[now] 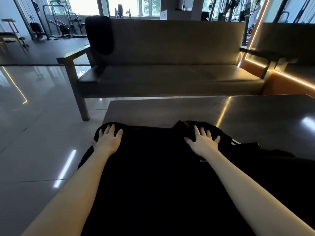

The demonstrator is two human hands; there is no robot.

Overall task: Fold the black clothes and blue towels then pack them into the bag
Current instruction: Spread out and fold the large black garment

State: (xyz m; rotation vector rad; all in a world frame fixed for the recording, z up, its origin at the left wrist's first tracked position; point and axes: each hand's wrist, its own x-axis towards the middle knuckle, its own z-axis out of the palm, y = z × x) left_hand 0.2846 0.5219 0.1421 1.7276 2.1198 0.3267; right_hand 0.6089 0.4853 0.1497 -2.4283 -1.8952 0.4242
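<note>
Black garment (pixel 153 167) lies spread over the near edge of the dark table (pixel 255 116), 6 o'clock from table centre, and seems to hang off toward you and past the left edge. Both your hands are flat on it, fingers straight and spread, gripping nothing. Left hand (pixel 109 139) is on the far-left corner, 10 o'clock on the cloth. Right hand (pixel 202 142) is at 1 o'clock, just beside a bunched ridge; collar or waistband, can't tell. Expect it light and fully limp: zero stiffness, it sags wherever unsupported. The tabletop looks glossy, so it will probably slide easily and the overhang may drag it off. Not fragile, pinch as hard as you like. Best holds, in my view, are the two far corners under your fingertips, pinched at the edge seam, thumb under, fingers on top. Seams keep a line; mid-panel fabric just bunches. Flatten the ridge at 1 o'clock before folding or it'll leave a lump. Second black cloth (pixel 100 34) hangs over the sofa (pixel 170 77) backrest at 11 o'clock. It should be just as soft, so lift it from the top of the drape. Dark heap (pixel 272 159) with a white stripe sits at 3 o'clock against the garment; bag or more clothing, can't tell. No blue towels in view.
</note>
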